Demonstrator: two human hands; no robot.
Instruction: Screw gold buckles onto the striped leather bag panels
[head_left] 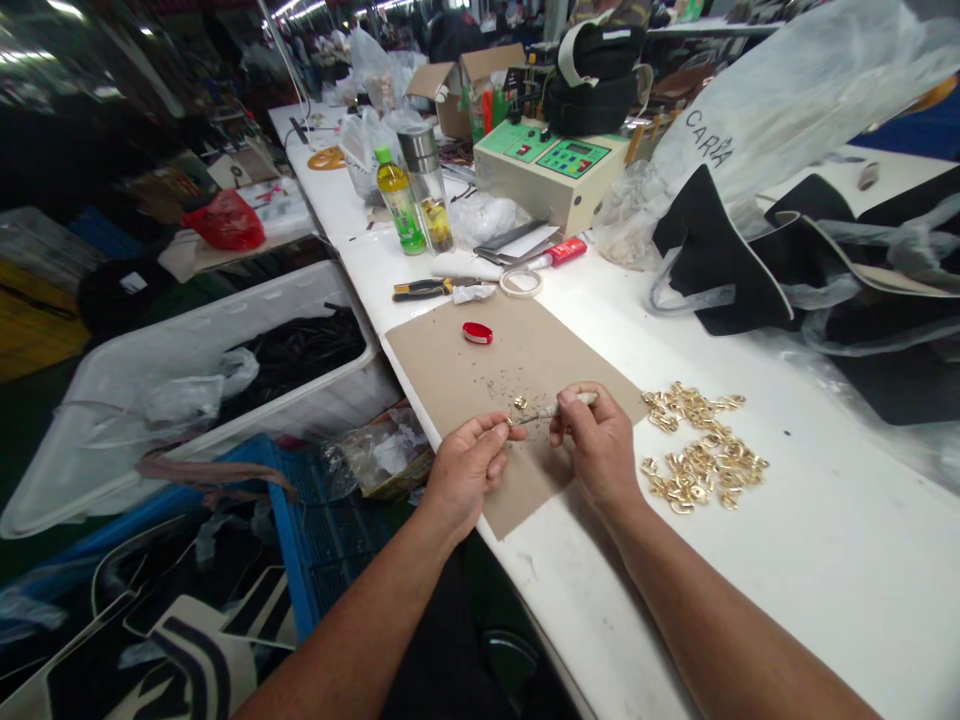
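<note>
White tub (341,388) of black strips (304,348), apparently

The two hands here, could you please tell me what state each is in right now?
Left hand: closed, pinching a small gold piece.
Right hand: closed, holding a thin tool.

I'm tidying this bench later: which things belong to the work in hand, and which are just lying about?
Likely in use:
thin tool in right hand
gold piece in left hand
heaped gold pieces
brown sheet

Likely lying about:
green-capped bottle
pliers
tape roll
</note>
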